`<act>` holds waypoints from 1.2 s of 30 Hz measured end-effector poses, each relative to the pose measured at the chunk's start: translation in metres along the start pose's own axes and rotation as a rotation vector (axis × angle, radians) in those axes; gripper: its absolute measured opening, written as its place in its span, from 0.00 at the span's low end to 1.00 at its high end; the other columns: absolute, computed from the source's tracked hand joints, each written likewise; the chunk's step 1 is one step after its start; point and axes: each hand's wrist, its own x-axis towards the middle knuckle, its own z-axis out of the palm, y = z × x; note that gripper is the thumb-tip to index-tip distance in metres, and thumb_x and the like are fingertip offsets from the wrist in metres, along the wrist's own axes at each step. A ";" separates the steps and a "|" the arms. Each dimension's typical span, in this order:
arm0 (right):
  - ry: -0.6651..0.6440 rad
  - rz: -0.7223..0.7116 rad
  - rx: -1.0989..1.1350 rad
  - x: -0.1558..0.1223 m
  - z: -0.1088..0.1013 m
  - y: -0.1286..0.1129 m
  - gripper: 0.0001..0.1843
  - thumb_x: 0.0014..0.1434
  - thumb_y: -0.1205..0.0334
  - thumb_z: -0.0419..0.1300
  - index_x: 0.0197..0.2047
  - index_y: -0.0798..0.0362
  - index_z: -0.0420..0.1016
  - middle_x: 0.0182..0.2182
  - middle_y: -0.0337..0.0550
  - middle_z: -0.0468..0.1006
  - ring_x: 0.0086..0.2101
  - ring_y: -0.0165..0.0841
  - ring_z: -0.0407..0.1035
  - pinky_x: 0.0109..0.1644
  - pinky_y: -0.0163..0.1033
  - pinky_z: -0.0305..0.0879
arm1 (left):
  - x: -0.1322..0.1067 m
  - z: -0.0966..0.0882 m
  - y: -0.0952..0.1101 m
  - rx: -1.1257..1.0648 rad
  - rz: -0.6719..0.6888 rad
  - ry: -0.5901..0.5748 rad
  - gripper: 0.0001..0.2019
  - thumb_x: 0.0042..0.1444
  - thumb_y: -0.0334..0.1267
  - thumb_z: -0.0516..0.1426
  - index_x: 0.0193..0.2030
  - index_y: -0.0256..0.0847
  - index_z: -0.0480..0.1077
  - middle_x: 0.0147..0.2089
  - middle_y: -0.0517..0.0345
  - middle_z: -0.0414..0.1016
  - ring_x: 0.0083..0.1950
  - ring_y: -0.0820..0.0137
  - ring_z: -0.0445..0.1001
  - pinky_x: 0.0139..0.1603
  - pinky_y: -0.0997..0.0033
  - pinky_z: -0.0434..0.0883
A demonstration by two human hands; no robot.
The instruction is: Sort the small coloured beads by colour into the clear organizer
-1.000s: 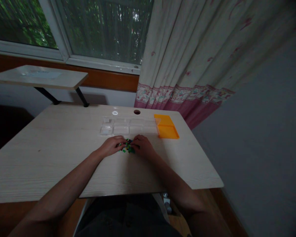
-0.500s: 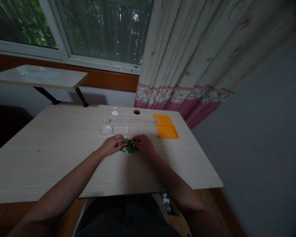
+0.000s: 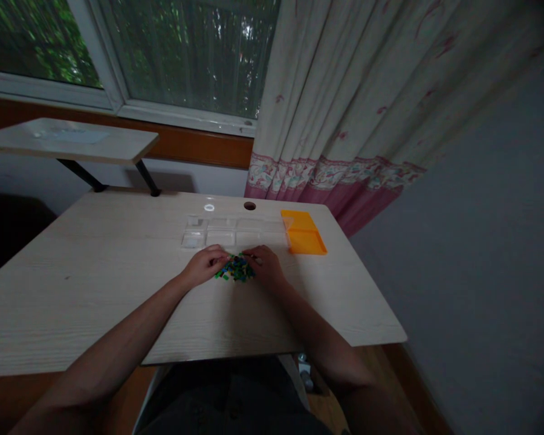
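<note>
A small pile of tiny green, blue and yellow pieces (image 3: 236, 269) lies on the pale wooden table (image 3: 118, 284). My left hand (image 3: 205, 264) rests at the pile's left edge with its fingers curled, fingertips touching the pieces. My right hand (image 3: 265, 266) sits at the pile's right edge, fingers curled inward with the tips at the pieces. What either hand pinches, if anything, is too small to make out. Just beyond the pile lies a clear plastic compartment tray (image 3: 222, 232).
An orange lid or tray (image 3: 303, 235) lies at the table's far right, beside the clear tray. A cable hole (image 3: 249, 206) is at the back edge. A second small table (image 3: 68, 138) stands behind on the left. A curtain (image 3: 344, 109) hangs at the right.
My hands have drawn slightly apart, so more of the pile shows between them. The view has shifted a little.
</note>
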 end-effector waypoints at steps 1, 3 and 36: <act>0.017 0.004 0.001 0.000 0.000 0.001 0.08 0.64 0.58 0.62 0.43 0.46 0.83 0.34 0.42 0.83 0.38 0.35 0.73 0.47 0.41 0.69 | 0.000 0.000 0.000 0.008 -0.005 -0.006 0.16 0.67 0.46 0.53 0.41 0.38 0.78 0.34 0.57 0.69 0.33 0.73 0.69 0.35 0.75 0.66; 0.060 0.012 0.006 0.000 0.000 0.003 0.08 0.64 0.59 0.62 0.43 0.47 0.83 0.35 0.42 0.83 0.38 0.35 0.73 0.47 0.42 0.69 | -0.001 0.000 0.002 0.021 -0.010 -0.021 0.16 0.67 0.46 0.53 0.42 0.39 0.78 0.34 0.57 0.70 0.33 0.73 0.70 0.35 0.75 0.66; 0.248 0.148 -0.403 0.022 -0.012 0.025 0.12 0.67 0.54 0.59 0.42 0.47 0.84 0.40 0.44 0.80 0.43 0.37 0.66 0.51 0.43 0.57 | 0.001 0.002 -0.003 -0.050 -0.025 0.025 0.16 0.65 0.47 0.56 0.41 0.39 0.81 0.30 0.59 0.67 0.29 0.76 0.67 0.31 0.76 0.64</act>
